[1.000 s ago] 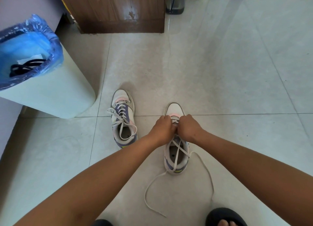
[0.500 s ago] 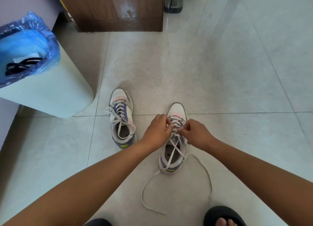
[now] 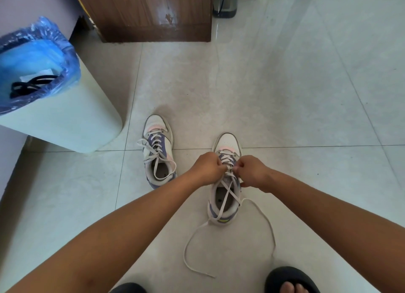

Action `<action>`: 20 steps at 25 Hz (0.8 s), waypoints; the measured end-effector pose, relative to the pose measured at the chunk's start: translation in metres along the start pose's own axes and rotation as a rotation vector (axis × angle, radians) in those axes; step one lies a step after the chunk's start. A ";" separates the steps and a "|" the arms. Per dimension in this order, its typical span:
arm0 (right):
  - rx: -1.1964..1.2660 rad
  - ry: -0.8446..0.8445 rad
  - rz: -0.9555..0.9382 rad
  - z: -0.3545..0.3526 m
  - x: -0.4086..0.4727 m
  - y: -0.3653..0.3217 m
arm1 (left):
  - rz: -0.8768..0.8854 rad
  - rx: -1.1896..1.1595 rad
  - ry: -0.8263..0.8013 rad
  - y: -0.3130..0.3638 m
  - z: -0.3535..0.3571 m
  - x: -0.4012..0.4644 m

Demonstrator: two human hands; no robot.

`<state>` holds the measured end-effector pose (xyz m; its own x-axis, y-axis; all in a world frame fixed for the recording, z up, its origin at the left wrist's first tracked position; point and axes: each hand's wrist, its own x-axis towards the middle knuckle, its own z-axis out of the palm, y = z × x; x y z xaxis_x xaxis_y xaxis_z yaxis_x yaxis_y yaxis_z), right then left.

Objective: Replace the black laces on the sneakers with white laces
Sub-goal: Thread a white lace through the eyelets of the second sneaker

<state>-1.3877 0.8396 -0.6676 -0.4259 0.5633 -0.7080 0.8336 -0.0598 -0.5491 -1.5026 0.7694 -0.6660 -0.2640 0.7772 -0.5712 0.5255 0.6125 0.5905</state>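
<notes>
since a second ago the two hands have drawn apart from a tight clench over the toe end of the near sneaker (image 3: 224,183) and slid a little toward its tongue; the loose lace tails on the floor have barely shifted.

head view: the left hand (image 3: 207,167) is curled, pinching the white lace (image 3: 228,161) at the shoe's left eyelets; the right hand (image 3: 252,171) pinches the same lace at the right eyelets. the lace ends cross over the shoe opening and trail onto the tiled floor (image 3: 285,95) toward a black slipper (image 3: 291,279). the second sneaker (image 3: 158,152), laced white, stands just left. black laces (image 3: 28,86) lie in the blue-lined bin (image 3: 65,117) at the left edge.
</notes>
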 end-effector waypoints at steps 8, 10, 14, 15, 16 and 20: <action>0.105 0.115 -0.135 0.007 -0.002 0.020 | -0.071 -0.459 0.147 -0.029 0.020 -0.007; 0.186 0.115 -0.123 0.009 -0.003 0.023 | -0.064 -0.528 0.166 -0.032 0.021 -0.009; 0.037 0.171 -0.172 0.010 -0.014 0.020 | -0.010 -0.314 0.216 -0.027 0.021 -0.018; -0.069 0.187 -0.193 0.011 -0.017 0.017 | -0.005 -0.235 0.238 -0.025 0.022 -0.021; -0.154 0.190 -0.205 0.012 -0.020 0.014 | -0.003 -0.166 0.251 -0.023 0.024 -0.024; -0.226 0.170 -0.164 0.016 -0.027 0.002 | 0.014 0.047 0.221 -0.011 0.025 -0.024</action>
<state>-1.3800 0.8111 -0.6572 -0.5120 0.6811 -0.5235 0.8239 0.2170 -0.5235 -1.4818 0.7404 -0.6731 -0.4246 0.8015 -0.4211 0.5661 0.5980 0.5674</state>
